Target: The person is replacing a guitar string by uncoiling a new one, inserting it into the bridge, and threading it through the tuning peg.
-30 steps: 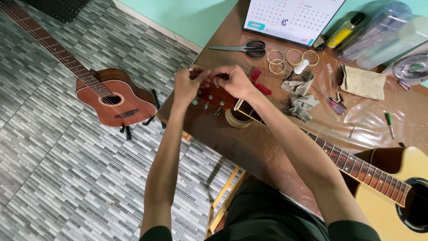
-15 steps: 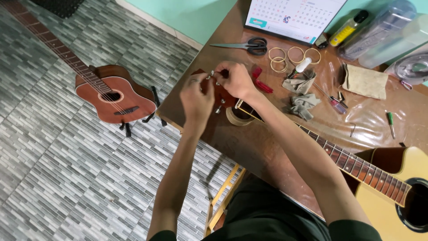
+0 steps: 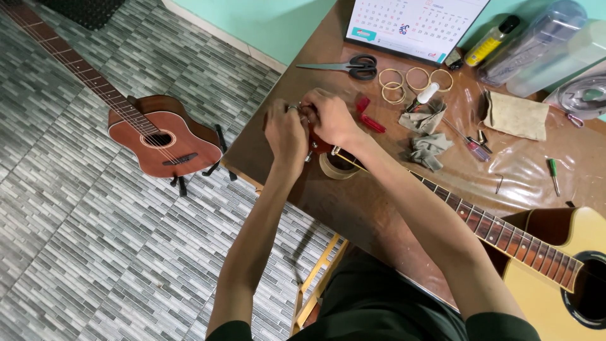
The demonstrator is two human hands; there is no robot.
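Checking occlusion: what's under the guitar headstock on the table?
A tape roll sits under the guitar neck just behind the headstock. Left hand and right hand cover the headstock, so anything beneath it is hidden.

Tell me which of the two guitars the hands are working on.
The pale yellow-topped guitar lying across the table: both the left hand and right hand are on its headstock end. The small reddish-brown guitar sits untouched on the floor.

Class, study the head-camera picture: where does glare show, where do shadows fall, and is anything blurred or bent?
Head view: soft daylight; glare streaks the clear plastic sheet over the brown wooden table; the arms cast a faint shadow on the grey tiled floor; the left hand and right hand look sharp; wide-angle bending shows at the edges.
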